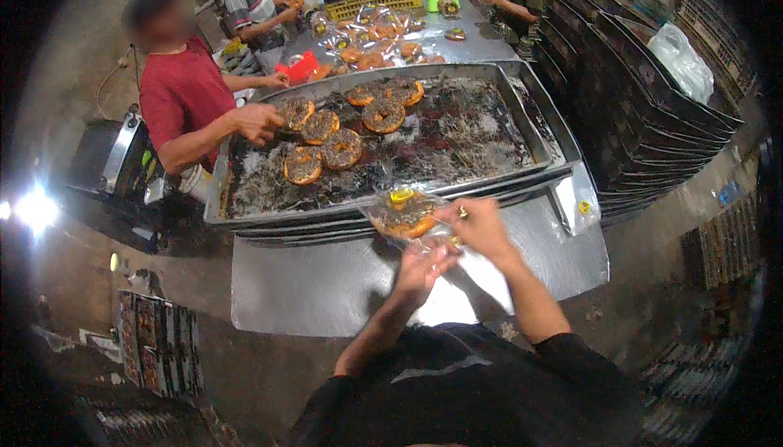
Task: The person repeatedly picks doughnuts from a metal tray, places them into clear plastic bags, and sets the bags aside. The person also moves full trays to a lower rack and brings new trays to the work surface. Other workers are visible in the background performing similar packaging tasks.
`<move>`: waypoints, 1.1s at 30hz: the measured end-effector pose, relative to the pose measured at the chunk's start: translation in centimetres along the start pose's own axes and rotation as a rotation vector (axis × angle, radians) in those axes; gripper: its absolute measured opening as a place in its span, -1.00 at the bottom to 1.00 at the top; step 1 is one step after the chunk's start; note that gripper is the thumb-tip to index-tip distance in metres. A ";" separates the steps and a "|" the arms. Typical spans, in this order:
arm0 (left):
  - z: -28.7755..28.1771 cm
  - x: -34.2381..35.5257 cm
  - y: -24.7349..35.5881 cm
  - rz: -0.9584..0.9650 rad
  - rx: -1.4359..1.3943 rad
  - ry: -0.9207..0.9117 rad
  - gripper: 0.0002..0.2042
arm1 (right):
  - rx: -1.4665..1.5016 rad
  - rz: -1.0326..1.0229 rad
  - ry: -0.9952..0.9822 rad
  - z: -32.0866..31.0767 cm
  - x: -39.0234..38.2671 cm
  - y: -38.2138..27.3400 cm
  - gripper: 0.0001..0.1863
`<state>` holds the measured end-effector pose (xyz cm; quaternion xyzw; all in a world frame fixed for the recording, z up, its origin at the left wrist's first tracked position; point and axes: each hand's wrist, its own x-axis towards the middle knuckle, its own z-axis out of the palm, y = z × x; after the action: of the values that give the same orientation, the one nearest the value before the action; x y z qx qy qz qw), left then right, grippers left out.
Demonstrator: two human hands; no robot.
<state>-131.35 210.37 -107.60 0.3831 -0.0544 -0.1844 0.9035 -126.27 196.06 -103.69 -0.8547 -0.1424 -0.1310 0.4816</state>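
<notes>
A ring-shaped bread with a dark sprinkled top sits in a clear plastic bag (pixel 402 215) with a yellow round label, held just past the near edge of the tray. My right hand (pixel 479 231) pinches the gathered end of this bag. A small gold-coloured bit shows at its fingers, too small to name. Below it, my left hand (pixel 424 267) has its fingers closed on the lower edge of the bag. Beyond the bag, several unwrapped ring breads (pixel 342 148) lie on the dark, stained baking tray (pixel 457 153).
Trays are stacked on the metal table (pixel 302 284). At left, a co-worker in a red shirt (pixel 181 92) reaches over the breads. Bagged breads (pixel 379 33), a yellow crate (pixel 375 4) and other people are farther back. Tall tray stacks (pixel 628 104) stand at right.
</notes>
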 end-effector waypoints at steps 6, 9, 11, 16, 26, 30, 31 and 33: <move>-3.5 2.0 -7.5 -0.243 1.230 -0.405 -0.51 | -0.017 -0.291 0.335 -4.3 13.0 -6.7 -0.67; -13.8 4.6 -16.4 0.147 1.662 -0.528 -0.57 | -0.202 -0.550 0.153 0.6 11.4 -4.9 -0.38; -17.1 5.5 -19.0 0.170 1.654 -0.281 -0.73 | -0.023 -0.503 -0.041 3.8 5.1 -0.9 -0.43; -16.3 4.6 -16.9 0.270 1.613 -0.329 -0.80 | -0.056 0.477 -0.626 4.4 -14.2 9.8 -0.56; -13.9 3.8 -11.5 -0.449 0.729 -0.315 -0.74 | -0.146 0.320 -0.440 6.4 -16.8 11.3 -0.49; -11.9 2.4 -10.5 -0.407 0.969 -0.326 -0.73 | -0.058 0.508 -0.336 5.7 -17.5 10.1 -0.56; -10.3 1.9 -9.6 -0.364 0.983 -0.417 -0.76 | -0.008 0.586 -0.228 6.1 -18.5 10.5 -0.57; -8.9 1.1 -10.6 -0.382 0.915 -0.309 -0.76 | 0.074 0.611 -0.013 6.1 -18.5 9.4 -0.62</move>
<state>-131.29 209.11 -121.43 0.7105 -0.1913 -0.3576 0.5751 -139.37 194.52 -120.80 -0.8407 0.1135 0.0304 0.5286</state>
